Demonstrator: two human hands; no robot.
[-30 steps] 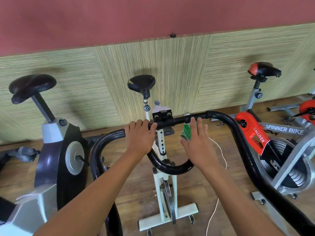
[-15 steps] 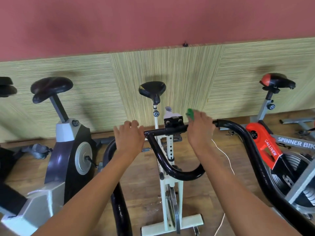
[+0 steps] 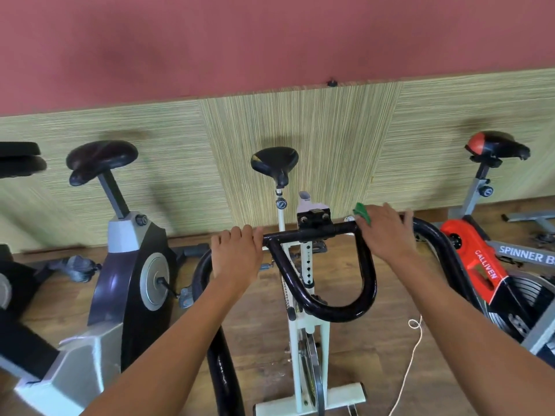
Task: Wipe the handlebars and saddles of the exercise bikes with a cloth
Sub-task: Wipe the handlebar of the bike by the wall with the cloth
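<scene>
Since half a second ago the right hand (image 3: 386, 232) has slid outward along the handlebar (image 3: 315, 229), away from the black clamp (image 3: 313, 217) at its centre, and the green cloth (image 3: 362, 211) has gone with it; the left hand (image 3: 237, 256) has stayed where it was on the left part of the crossbar. Right now the left hand grips the bar with its fingers curled over the top. The right hand lies over the right part of the bar with its fingers bent down the far side, and the cloth is pressed under them, only a green corner showing at the thumb side; how much of the cloth wraps the bar I cannot tell. Below the crossbar the handlebar drops into a glossy black loop, and thick black side tubes sweep out and down past both forearms. It belongs to the white bike (image 3: 303, 340), whose small black saddle (image 3: 274, 162) stands beyond against the striped wall panel (image 3: 300, 130). To the left stands a grey and dark bike (image 3: 132, 280) with a wider black saddle (image 3: 100, 159). To the right is a red bike (image 3: 474, 259) lettered CALLIVEN, its red-and-black saddle (image 3: 497, 145) raised on a grey post. A white cord (image 3: 416, 349) trails over the wooden floor (image 3: 261, 340) near the right forearm.
</scene>
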